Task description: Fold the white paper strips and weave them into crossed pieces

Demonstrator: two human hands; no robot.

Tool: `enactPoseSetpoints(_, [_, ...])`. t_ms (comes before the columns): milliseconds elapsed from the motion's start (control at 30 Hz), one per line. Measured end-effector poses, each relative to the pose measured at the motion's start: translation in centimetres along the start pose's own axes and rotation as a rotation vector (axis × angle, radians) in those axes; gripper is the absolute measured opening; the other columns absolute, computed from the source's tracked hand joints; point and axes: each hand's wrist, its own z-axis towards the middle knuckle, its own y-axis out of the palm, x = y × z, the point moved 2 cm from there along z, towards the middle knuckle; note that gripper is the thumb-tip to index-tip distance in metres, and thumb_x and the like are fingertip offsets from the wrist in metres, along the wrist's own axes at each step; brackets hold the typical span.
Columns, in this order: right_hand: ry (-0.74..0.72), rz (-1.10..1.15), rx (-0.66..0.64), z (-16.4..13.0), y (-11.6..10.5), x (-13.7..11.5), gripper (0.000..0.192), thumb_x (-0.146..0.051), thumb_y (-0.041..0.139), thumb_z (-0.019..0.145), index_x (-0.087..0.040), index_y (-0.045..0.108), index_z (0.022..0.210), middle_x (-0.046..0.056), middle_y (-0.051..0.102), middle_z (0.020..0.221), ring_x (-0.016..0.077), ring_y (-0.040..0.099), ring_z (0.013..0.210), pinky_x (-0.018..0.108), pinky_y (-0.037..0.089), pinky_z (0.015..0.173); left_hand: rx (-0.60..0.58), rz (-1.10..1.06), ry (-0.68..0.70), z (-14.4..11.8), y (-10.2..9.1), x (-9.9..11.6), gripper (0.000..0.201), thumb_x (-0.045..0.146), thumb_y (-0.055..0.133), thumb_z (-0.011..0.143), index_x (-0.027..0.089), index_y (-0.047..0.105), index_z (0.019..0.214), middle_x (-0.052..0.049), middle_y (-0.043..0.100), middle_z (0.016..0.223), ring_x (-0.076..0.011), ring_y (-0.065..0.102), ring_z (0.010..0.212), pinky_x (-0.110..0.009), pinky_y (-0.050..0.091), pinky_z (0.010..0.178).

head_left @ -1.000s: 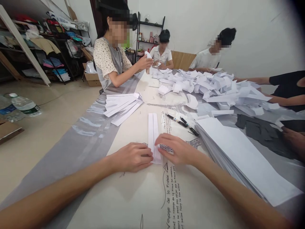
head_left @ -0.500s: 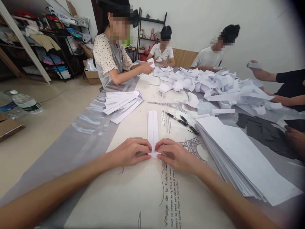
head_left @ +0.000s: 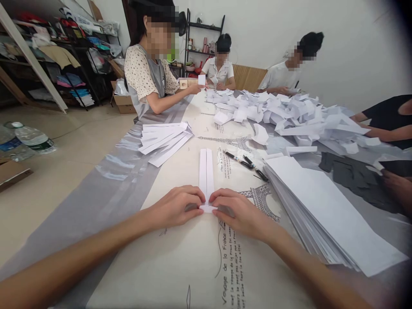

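Note:
A narrow folded strip of white paper (head_left: pixel 206 174) lies lengthwise on the printed tablecloth (head_left: pixel 167 266), with two long flaps meeting along its middle. Its near end is turned up into a short crosswise fold. My left hand (head_left: pixel 180 205) pinches the left corner of that fold between thumb and fingers. At the right corner, my right hand (head_left: pixel 238 209) grips it the same way, thumb below and fingertips above. Both hands rest low on the table. Beyond my left hand is a fanned bunch of paper strips (head_left: pixel 165 139).
To the right lies a thick stack of white paper sheets (head_left: pixel 325 206), with pens (head_left: pixel 246 163) beside it. A large heap of folded papers (head_left: pixel 289 113) spreads across the far table. Several people sit around it. Water bottles (head_left: pixel 34 137) stand on the floor at left.
My hands stay at the fold, which now shows slightly wider between my thumbs. The person at far left has shifted a paper piece and holds a light-coloured block-like object. The right-hand person's raised hand has dropped.

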Motion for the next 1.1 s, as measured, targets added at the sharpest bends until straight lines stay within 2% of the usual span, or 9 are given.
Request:
enactPoseSetpoints(167, [0.079,0.038,0.01,0.1,0.3,-0.1,0.014,-0.017,0.057,0.097,-0.022,0.061,0.085,0.005,0.066,0.12,0.0222,0.062,0.114,0.041,0.05,0.097,0.001,-0.057,-0.031,0.2,0.2,0.1,0.016,0.023,0.059,0.097,0.019,0.068,0.084,-0.005,0.069,0.111,-0.0207,0.064,0.1,-0.035,0.05,0.088])
enactPoseSetpoints(400, [0.164,0.132,0.053,0.2,1.0,0.3,0.02,-0.019,0.057,0.096,-0.021,0.052,0.077,0.007,0.057,0.126,0.0209,0.063,0.112,0.043,0.05,0.099,0.044,-0.033,-0.108,0.0,0.8,-0.2,0.023,0.024,0.057,0.096,0.019,0.055,0.074,-0.007,0.06,0.122,-0.0229,0.06,0.113,-0.038,0.051,0.093])
enactPoseSetpoints(633, [0.22,0.119,0.132,0.3,1.5,0.0,0.025,-0.018,0.055,0.094,-0.021,0.045,0.071,0.009,0.056,0.122,0.0241,0.06,0.115,0.048,0.05,0.099,0.073,0.057,-0.085,0.3,0.9,1.0,0.028,0.016,0.048,0.097,0.02,0.045,0.07,-0.009,0.058,0.114,-0.0221,0.06,0.102,-0.039,0.054,0.084])
enactPoseSetpoints(767, [0.264,0.05,0.187,0.0,2.1,0.0,0.019,-0.021,0.059,0.093,-0.021,0.051,0.075,0.01,0.056,0.122,0.0279,0.056,0.119,0.054,0.045,0.104,0.105,0.1,-0.074,0.0,1.2,1.2,0.023,0.015,0.05,0.096,0.02,0.047,0.074,-0.01,0.056,0.115,-0.0235,0.058,0.105,-0.04,0.053,0.086])
enactPoseSetpoints(967, [0.283,-0.006,0.249,-0.4,2.7,-0.2,0.015,-0.022,0.058,0.094,-0.021,0.055,0.079,0.01,0.056,0.118,0.0295,0.056,0.115,0.057,0.045,0.1,0.129,0.203,-0.077,-0.6,1.5,0.7,0.018,0.018,0.049,0.099,0.02,0.048,0.081,-0.011,0.056,0.119,-0.0256,0.056,0.108,-0.043,0.052,0.089])
enactPoseSetpoints(1100, [0.305,0.007,0.275,-0.5,2.9,-0.2,0.017,-0.024,0.058,0.093,-0.021,0.056,0.076,0.01,0.057,0.116,0.0293,0.057,0.113,0.056,0.045,0.1,0.157,0.252,-0.102,-0.7,1.5,0.8,0.004,0.022,0.055,0.098,0.019,0.054,0.1,-0.014,0.055,0.13,-0.0296,0.055,0.118,-0.045,0.053,0.09])
